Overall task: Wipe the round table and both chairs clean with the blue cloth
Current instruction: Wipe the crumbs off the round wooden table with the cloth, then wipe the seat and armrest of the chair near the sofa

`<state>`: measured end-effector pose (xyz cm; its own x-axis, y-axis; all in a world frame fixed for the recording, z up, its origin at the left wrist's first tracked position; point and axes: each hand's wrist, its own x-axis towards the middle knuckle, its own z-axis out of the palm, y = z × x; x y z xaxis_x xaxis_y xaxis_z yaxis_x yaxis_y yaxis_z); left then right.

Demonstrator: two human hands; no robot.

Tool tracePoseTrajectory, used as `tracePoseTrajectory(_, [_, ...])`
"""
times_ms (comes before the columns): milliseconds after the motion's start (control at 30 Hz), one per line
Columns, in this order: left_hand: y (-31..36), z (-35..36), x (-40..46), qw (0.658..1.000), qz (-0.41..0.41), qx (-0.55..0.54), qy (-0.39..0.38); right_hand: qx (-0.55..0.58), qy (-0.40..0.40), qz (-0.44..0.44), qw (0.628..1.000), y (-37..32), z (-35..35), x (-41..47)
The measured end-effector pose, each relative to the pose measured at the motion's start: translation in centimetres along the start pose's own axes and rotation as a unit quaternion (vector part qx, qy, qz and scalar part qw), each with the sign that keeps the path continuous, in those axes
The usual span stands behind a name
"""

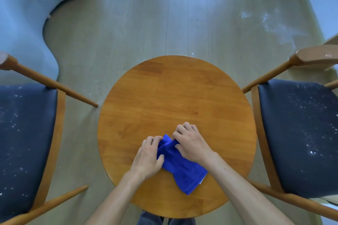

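Observation:
A round wooden table (pixel 175 89) stands in the middle of the view. The blue cloth (pixel 181 168) lies bunched on its near half. My left hand (pixel 146 157) grips the cloth's left edge with curled fingers. My right hand (pixel 190 142) pinches the cloth's far end, fingers curled. A wooden chair with a dark seat (pixel 23 142) stands to the left, its seat dotted with white specks. A matching chair (pixel 300 137) stands to the right, also speckled white.
A pale grey curved sofa or pouf (pixel 23 23) fills the far left. White dust marks lie on the wooden floor (pixel 265 20) at the far right. My trouser legs (pixel 151 219) show under the table's near edge.

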<state>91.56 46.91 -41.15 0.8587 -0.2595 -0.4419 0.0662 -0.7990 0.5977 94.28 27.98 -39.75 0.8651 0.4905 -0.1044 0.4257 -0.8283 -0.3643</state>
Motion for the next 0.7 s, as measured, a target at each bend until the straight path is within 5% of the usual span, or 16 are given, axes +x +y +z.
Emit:
tracePoseTrajectory(300, [6.5,-6.9,-1.0,0.993,0.118,-0.025,0.001,0.146,0.053,-0.014,0.988,-1.0,-11.9,-3.5])
tracePoseTrajectory(700, [22.3,-24.0,-4.5,0.969,0.224,-0.097,0.039,0.085,0.235,-0.11,0.962,-7.9,-39.2,-2.6])
